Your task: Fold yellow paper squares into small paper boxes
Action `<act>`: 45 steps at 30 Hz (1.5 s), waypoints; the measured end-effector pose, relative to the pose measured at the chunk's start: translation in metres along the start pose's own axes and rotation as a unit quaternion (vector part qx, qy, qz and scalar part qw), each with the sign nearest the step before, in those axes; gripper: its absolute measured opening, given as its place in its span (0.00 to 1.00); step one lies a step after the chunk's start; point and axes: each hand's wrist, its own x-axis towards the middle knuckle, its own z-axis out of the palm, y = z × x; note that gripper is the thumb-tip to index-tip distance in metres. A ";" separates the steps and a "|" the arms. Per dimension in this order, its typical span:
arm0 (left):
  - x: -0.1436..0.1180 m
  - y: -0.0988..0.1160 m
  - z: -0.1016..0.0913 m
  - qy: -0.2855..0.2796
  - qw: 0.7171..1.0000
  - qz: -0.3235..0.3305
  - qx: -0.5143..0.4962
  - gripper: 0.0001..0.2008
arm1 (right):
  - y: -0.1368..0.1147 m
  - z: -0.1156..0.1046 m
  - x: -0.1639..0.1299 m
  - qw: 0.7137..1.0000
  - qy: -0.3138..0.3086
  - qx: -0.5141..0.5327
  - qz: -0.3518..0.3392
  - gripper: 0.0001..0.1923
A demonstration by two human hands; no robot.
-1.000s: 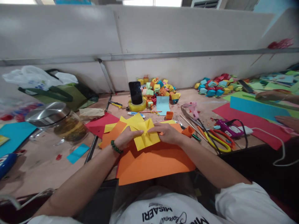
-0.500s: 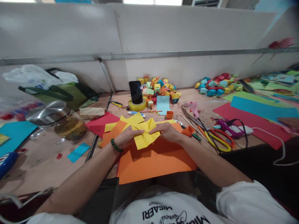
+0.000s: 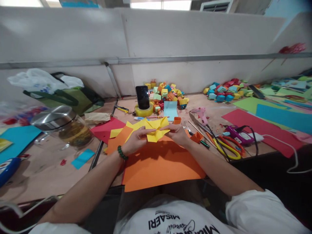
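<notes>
A creased yellow paper (image 3: pixel 153 136), folded into a shape with flaps standing out, is held up between both hands. My left hand (image 3: pixel 136 139) pinches its left side, thumb and fingers closed on it; a dark green bead bracelet circles that wrist. My right hand (image 3: pixel 177 132) grips the opposite side in the same way. Beneath the hands lies a large orange sheet (image 3: pixel 161 169). Yellow paper strips (image 3: pixel 117 133) and a smaller orange piece (image 3: pixel 115 144) lie just beyond the left hand.
Behind stand a phone (image 3: pixel 142 97) on a tape roll (image 3: pixel 144 110) and heaps of small folded paper boxes (image 3: pixel 220 91). To the right are scissors (image 3: pixel 229 151), a pink glue gun (image 3: pixel 201 113) and a purple device (image 3: pixel 237 134). A lidded glass jar (image 3: pixel 73 130) lies left.
Both hands have shifted slightly away from me. The yellow paper has tipped, so its face now looks flatter, and the left fingers have moved further over it.
</notes>
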 end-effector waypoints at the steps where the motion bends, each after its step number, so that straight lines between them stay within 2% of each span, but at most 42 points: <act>1: 0.000 0.001 0.001 0.013 1.000 0.007 0.010 0.13 | 0.000 0.000 0.000 1.000 -0.008 -0.001 0.002 0.06; 4: 0.000 0.005 0.000 0.040 0.999 0.018 0.021 0.08 | -0.005 -0.002 -0.001 0.999 -0.029 -0.011 0.014 0.10; 7: -0.001 0.010 -0.001 0.044 0.999 0.008 0.025 0.07 | -0.012 -0.002 -0.002 0.998 -0.054 -0.010 0.021 0.21; 9: -0.001 0.011 0.000 0.040 0.999 -0.012 -0.010 0.07 | -0.016 -0.001 -0.003 0.997 -0.074 0.013 0.030 0.27; 12: -0.002 0.009 0.002 0.043 0.995 -0.041 -0.086 0.13 | -0.017 0.001 -0.003 0.994 -0.090 0.050 0.044 0.24; 14: -0.002 0.008 0.003 0.033 0.994 -0.050 -0.095 0.16 | -0.015 0.002 -0.003 0.994 -0.091 0.051 0.045 0.20; 17: -0.003 0.007 0.005 0.022 0.999 -0.029 -0.037 0.13 | -0.012 0.003 -0.002 0.994 -0.088 0.057 0.043 0.17; 20: -0.003 0.008 0.007 0.034 0.999 0.011 0.028 0.08 | -0.011 0.004 -0.001 0.993 -0.083 0.073 0.048 0.17; 24: -0.003 0.011 0.007 0.023 0.999 0.025 0.020 0.07 | -0.013 0.004 -0.001 0.993 -0.074 0.069 0.053 0.20; 30: -0.001 0.017 0.000 0.036 0.999 -0.009 -0.011 0.05 | -0.017 0.001 -0.001 0.987 -0.119 0.084 0.073 0.18; 35: -0.002 0.017 0.000 0.056 0.993 -0.056 -0.085 0.09 | -0.014 0.003 0.003 0.993 -0.065 0.080 0.057 0.16; 41: -0.001 0.014 0.007 0.078 0.965 -0.162 -0.192 0.16 | -0.002 0.010 0.000 0.992 -0.061 0.067 0.089 0.18; 45: -0.001 0.015 0.011 0.138 0.970 -0.140 -0.142 0.18 | -0.001 0.013 0.000 0.990 -0.068 0.073 0.102 0.17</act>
